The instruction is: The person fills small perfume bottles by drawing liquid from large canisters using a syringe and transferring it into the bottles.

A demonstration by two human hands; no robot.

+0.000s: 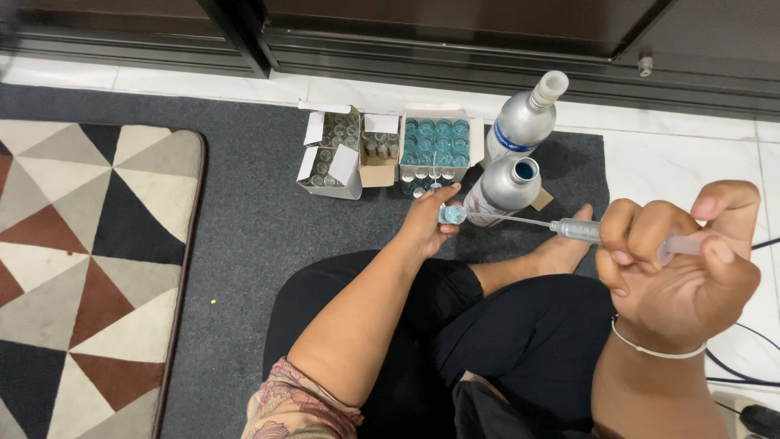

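Observation:
My left hand (428,221) holds a small glass vial (452,214) filled with blue liquid, just in front of the boxes. A clear syringe (578,230) is gripped in my right hand (681,262), thumb on the plunger, and its long needle points left toward the vial. Right behind the vial stands an open silver metal bottle (505,187). A second silver bottle (524,122) with a white cap stands behind it.
Three small cardboard boxes stand on the dark grey mat (244,211): one with empty vials (331,154), one in the middle (380,150), one with blue-filled vials (437,145). A geometric patterned rug (81,268) lies left. Black cables (743,358) run at right.

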